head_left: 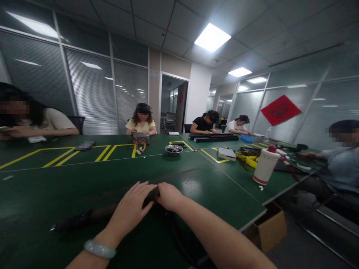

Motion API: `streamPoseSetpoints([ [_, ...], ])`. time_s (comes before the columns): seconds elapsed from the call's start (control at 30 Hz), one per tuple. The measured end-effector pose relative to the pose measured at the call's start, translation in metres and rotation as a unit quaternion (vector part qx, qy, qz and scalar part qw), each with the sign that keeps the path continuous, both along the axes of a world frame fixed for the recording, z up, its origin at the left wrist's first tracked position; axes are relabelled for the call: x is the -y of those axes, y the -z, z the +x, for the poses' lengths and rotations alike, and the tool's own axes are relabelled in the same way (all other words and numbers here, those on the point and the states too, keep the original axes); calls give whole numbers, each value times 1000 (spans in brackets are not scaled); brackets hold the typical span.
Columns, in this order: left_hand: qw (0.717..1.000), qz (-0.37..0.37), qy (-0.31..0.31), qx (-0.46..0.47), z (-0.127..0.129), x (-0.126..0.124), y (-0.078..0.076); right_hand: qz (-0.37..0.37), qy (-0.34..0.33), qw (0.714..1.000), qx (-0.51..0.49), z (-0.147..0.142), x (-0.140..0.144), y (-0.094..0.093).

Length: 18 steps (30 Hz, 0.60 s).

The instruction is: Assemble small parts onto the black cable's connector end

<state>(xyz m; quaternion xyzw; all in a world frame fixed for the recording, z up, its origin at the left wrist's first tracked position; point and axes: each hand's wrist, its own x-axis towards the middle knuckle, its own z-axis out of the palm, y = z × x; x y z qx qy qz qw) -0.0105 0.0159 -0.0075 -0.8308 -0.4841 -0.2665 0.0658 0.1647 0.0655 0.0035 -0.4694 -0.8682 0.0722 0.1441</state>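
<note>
While the long dark tool lies on the green surface, its bright metal tip points out to the left of both hands, and its body runs in under the left wrist. The left hand arches over a dark piece, fingers nearly straight and thumb apart; whether it grips or only rests there I cannot tell. Just beside it, touching at the fingertips, the right hand is curled, but its fingertips are hidden, so its hold cannot be told either. Whether the dark piece belongs to the tool is unclear.

The tool looks stiff, probably light enough for one hand, with a smooth casing that might roll. The thick middle seems the best grip, away from the narrow tip. A dark cable hangs beneath the right forearm and could tug.

Ahead of the hands sits a metal bowl; ahead and to the right are a white box and a bottle. Farther off, several people sit around the surface.
</note>
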Motion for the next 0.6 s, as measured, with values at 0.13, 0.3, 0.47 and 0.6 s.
streamPoseSetpoints([
  [0.13, 1000, 3, 1, 9, -1, 3, -3, 8, 46, 999, -1, 24, -10, -4],
  [0.3, 999, -30, -20, 20, -5, 5, -3, 10, 177, 984, 3, 116, -28, -18],
  [0.47, 996, -74, -23, 42, -5, 10, -6, -13, 343, 938, 41, 244, -20, -32],
  [0.6, 992, -112, 8, 50, -2, 13, -7, -37, 459, 885, 73, 329, 1, -30],
])
